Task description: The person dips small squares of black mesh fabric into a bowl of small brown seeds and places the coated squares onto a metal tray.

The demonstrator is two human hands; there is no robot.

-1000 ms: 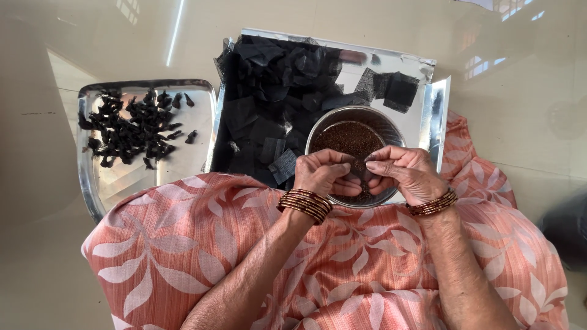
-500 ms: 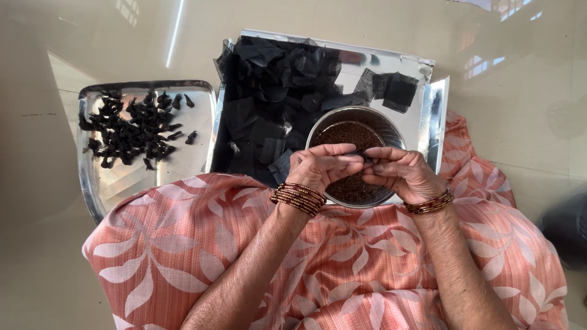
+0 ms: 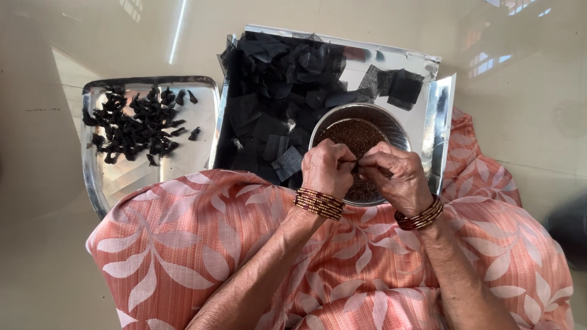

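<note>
A small dark piece, most probably one of the black cloth squares, is pinched between the fingers of the left hand [image 3: 328,168] and the right hand [image 3: 394,177]. Both sets of fingers are closed on it, and they meet just above the near rim of the steel bowl [image 3: 391,122]. The piece itself is almost hidden by the fingertips, so its exact shape cannot be told.

Directly under the fingers, fine brown seeds [image 3: 358,137] are seen in the bowl. Just behind the fingers and to their left, a heap of black cloth squares [image 3: 275,91] is spread on a shiny steel tray [image 3: 437,116], in which the bowl also stands. Well to the left of the fingers, a second steel tray [image 3: 110,183] is placed on the pale floor [image 3: 61,49], and many small black tied bundles [image 3: 131,125] are lying on it. Bangles are worn on both wrists, and a pink leaf-patterned cloth [image 3: 202,244] covers the lap below the hands.

A risk is judged here: if the pinch is loosened, seeds may fall out of the little piece, and they may land on the lap when the hands are drifting beyond the bowl's rim.
</note>
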